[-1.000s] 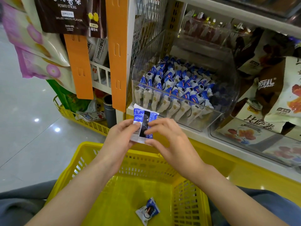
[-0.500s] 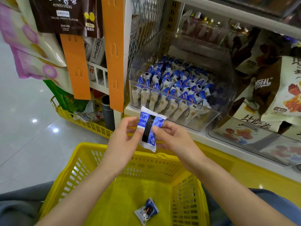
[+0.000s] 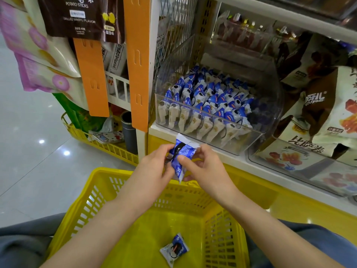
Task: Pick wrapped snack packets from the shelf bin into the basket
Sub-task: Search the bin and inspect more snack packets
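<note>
Head camera: below the grip, one wrapped packet (image 3: 174, 248) lies inside the yellow basket (image 3: 100, 190). Left hand (image 3: 154, 167) and right hand (image 3: 206, 167) both pinch a blue-and-white snack packet (image 3: 183, 153) with curled fingers. Just beyond it stands the clear shelf bin (image 3: 268, 89), holding rows of like packets.

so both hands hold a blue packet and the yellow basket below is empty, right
No: the head view shows a second packet lying in the basket. The left hand and right hand do hold a blue packet.
</note>
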The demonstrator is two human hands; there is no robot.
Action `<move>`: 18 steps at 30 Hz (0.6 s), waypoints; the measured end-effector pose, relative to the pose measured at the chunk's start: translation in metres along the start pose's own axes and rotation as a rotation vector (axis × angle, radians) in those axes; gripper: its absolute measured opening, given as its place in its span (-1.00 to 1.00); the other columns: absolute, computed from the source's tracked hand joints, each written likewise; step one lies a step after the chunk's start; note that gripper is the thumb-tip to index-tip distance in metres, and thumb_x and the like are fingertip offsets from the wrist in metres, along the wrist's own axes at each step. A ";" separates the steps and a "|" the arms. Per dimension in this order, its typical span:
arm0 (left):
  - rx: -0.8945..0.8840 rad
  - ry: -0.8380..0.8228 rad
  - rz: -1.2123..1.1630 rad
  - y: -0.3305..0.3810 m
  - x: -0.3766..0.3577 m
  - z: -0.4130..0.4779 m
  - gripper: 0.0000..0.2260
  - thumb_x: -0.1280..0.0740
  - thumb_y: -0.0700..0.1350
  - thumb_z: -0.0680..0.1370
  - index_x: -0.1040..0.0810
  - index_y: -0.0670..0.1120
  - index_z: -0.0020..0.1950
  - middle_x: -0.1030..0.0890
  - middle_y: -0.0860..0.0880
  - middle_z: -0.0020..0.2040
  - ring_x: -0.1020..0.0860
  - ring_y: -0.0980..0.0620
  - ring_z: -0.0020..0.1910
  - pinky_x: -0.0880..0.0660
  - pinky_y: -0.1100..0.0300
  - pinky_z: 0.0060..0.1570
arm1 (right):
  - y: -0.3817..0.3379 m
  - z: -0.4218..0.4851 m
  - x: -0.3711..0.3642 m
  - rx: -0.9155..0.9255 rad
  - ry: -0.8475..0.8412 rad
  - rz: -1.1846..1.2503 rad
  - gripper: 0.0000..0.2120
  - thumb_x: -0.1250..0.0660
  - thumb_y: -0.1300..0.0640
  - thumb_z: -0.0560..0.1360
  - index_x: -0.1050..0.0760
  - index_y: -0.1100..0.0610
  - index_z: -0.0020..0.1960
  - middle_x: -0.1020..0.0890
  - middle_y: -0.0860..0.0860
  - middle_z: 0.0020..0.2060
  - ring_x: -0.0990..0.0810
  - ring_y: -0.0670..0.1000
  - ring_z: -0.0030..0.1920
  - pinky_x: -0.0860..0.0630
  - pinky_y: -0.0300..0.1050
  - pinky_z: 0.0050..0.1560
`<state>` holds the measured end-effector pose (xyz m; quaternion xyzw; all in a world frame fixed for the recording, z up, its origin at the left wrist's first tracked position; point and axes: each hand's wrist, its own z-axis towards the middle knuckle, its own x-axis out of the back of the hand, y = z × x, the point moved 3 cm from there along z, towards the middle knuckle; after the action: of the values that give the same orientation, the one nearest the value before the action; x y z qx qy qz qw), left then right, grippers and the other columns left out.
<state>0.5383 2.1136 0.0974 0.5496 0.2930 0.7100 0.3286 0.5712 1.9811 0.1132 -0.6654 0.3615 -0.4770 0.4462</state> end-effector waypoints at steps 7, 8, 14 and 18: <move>-0.043 0.066 0.182 0.010 0.005 -0.006 -0.72 -0.18 -0.09 0.58 -0.37 -0.01 0.29 -0.59 -0.01 0.10 -0.57 -0.01 -0.01 -0.50 0.12 -0.16 | 0.002 -0.002 -0.007 0.066 0.007 -0.117 -0.72 -0.40 0.07 0.44 -0.36 0.12 0.03 -0.63 -0.01 -0.15 -0.66 0.05 -0.21 -0.60 0.15 -0.17; -0.061 0.072 0.218 0.011 0.005 -0.005 -0.72 -0.16 -0.08 0.59 -0.37 -0.03 0.30 -0.59 -0.02 0.09 -0.57 -0.02 -0.03 -0.45 0.18 -0.21 | 0.003 -0.001 -0.007 0.072 0.001 -0.126 -0.74 -0.39 0.06 0.44 -0.36 0.09 0.00 -0.63 -0.01 -0.15 -0.65 0.04 -0.18 -0.59 0.16 -0.15; -0.014 0.016 0.229 0.010 0.007 -0.002 -0.72 -0.14 -0.06 0.59 -0.37 -0.05 0.29 -0.60 -0.07 -0.03 -0.55 -0.06 -0.10 -0.46 0.10 -0.20 | 0.010 0.000 -0.013 0.087 -0.033 -0.103 -0.77 -0.39 0.03 0.44 -0.32 -0.04 -0.07 -0.60 -0.10 -0.09 -0.63 -0.06 -0.07 -0.59 0.11 -0.03; 0.042 0.066 0.063 0.003 0.005 -0.001 -0.79 -0.19 -0.19 0.58 -0.47 -0.07 0.20 -0.59 0.01 -0.15 -0.53 0.09 -0.25 -0.42 0.33 -0.31 | 0.011 0.001 -0.015 0.079 -0.058 -0.025 -0.76 -0.38 0.04 0.45 -0.31 -0.02 -0.07 -0.61 -0.07 -0.10 -0.65 -0.03 -0.07 -0.58 0.17 -0.03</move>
<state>0.5364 2.1153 0.1028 0.5417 0.3008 0.7314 0.2848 0.5676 1.9911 0.0985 -0.6653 0.3210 -0.4770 0.4763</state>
